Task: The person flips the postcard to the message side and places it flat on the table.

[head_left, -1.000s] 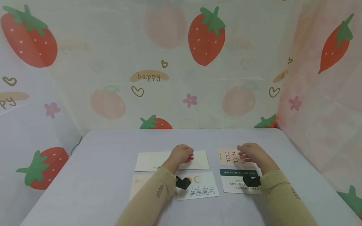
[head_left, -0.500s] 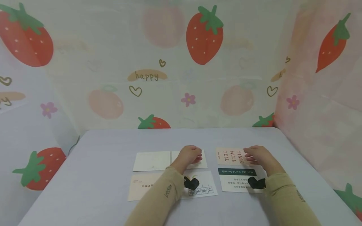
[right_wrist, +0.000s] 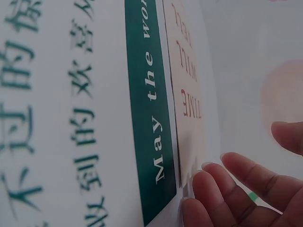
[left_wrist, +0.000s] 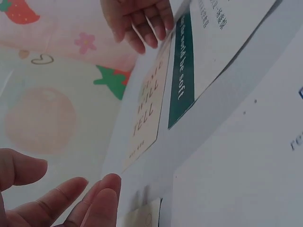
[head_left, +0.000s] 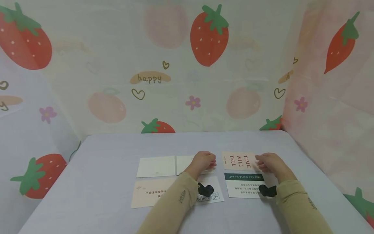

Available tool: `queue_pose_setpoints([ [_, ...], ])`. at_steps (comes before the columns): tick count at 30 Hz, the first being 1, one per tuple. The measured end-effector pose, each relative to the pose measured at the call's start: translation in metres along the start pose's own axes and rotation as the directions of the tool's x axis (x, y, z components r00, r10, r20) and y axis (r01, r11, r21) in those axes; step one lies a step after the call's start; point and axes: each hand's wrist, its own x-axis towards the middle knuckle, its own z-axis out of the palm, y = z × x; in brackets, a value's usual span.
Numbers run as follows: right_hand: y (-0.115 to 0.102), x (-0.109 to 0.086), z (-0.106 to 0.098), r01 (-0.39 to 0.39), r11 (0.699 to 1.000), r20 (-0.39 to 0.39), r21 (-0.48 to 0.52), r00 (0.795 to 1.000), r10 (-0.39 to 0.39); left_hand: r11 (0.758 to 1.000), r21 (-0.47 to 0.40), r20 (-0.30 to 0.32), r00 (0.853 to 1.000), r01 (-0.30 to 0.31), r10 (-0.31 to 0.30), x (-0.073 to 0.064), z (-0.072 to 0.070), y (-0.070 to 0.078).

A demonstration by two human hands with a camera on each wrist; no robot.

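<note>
While paper cards are lying flat on the table, two hands are reaching in above them. Well to the left of the green-striped card, a nearly bare white card is lying in the back row and a peach card in the front row. Nearer to its left, a second bare card is lying in the back, and a boxed-letter card is peeking out in front. The left hand is hanging over the second bare card; its grip is curving loosely, thumb apart, holding nothing. Just behind the green-striped card, the TIME WILL TELL card is lying. The right hand is reaching behind the green-striped card too; its grip is bending softly, thumb apart, holding nothing. I cannot tell if its fingertips are touching the TIME WILL TELL card.

The laying-out is looking done: two rows are showing, and no card is waiting in a hand. I cannot tell what is left. Two bare cards are lying here, plus one peach, one boxed-letter, one TIME WILL TELL and one green-striped: six.
</note>
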Motion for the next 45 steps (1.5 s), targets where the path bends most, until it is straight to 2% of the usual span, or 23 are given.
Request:
queue_pose_setpoints([
  [5, 0.003, 0.000, -0.001, 0.004, 0.999, -0.007, 0.033, 1.000, -0.004, 1.000, 0.007, -0.007, 1.000, 0.007, -0.007, 0.001, 0.007, 0.001],
  [15, 0.004, -0.002, -0.004, -0.028, 0.999, -0.037, 0.037, 0.999, 0.030, 0.999, -0.009, 0.005, 0.999, 0.049, -0.049, 0.001, 0.022, 0.004],
  [21, 0.009, 0.000, -0.004, -0.033, 0.999, -0.038, 0.031, 0.999, 0.034, 0.999, 0.018, 0.021, 0.999, 0.033, -0.033, -0.003, 0.030, 0.004],
  [27, 0.009, 0.000, -0.003, -0.020, 0.999, -0.028, 0.030, 0.999, 0.021, 0.999, 0.008, 0.008, 0.999, 0.052, -0.052, -0.004, 0.032, 0.005],
  [32, 0.007, 0.004, 0.000, -0.051, 0.997, -0.028, 0.055, 0.998, 0.053, 0.995, -0.063, 0.015, 0.997, 0.075, -0.074, -0.003, 0.033, 0.005],
  [36, 0.005, 0.006, 0.001, -0.066, 0.996, -0.029, 0.065, 0.997, 0.068, 0.993, -0.096, 0.017, 0.998, 0.069, -0.068, -0.004, 0.033, 0.003],
  [45, 0.005, 0.007, 0.003, -0.058, 0.995, -0.008, 0.077, 0.998, 0.058, 0.993, -0.100, 0.018, 0.998, 0.060, -0.059, -0.005, 0.032, 0.002],
])
